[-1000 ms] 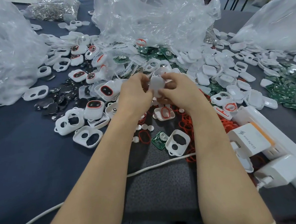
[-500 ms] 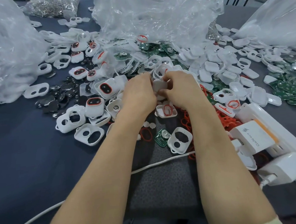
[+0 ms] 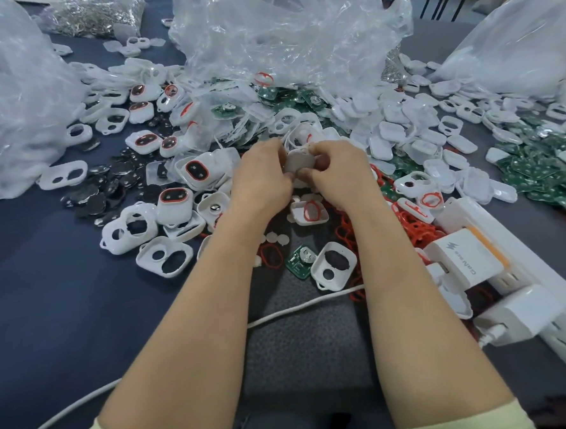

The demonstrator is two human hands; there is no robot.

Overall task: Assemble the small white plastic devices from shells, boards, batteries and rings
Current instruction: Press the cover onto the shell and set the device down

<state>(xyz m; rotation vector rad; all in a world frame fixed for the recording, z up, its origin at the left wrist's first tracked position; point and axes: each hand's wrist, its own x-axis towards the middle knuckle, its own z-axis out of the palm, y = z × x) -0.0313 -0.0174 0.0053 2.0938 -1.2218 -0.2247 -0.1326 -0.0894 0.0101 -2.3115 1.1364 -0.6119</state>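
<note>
Both hands meet above the middle of the table around one small white shell (image 3: pixel 300 162). My left hand (image 3: pixel 261 179) grips its left side and my right hand (image 3: pixel 335 174) pinches its right side with curled fingers and thumb. Below them lie a white shell with a red ring (image 3: pixel 309 212), a green board (image 3: pixel 300 262) and a white shell with two holes (image 3: pixel 334 269). Loose red rings (image 3: pixel 415 232) are heaped to the right. Finished devices with red-rimmed windows (image 3: pixel 173 204) and dark coin batteries (image 3: pixel 107 185) lie to the left.
Crumpled clear plastic bags (image 3: pixel 281 38) fill the back, left and right. A white power strip (image 3: pixel 544 284) with chargers (image 3: pixel 465 261) runs along the right edge. A white cable (image 3: pixel 300 307) crosses the dark table (image 3: pixel 49 311). Green boards (image 3: pixel 544 171) pile up at far right.
Both hands stayed together on the white shell, which they have turned a little between the fingers. The view shifted slightly, so the hands sit lower in the frame.
</note>
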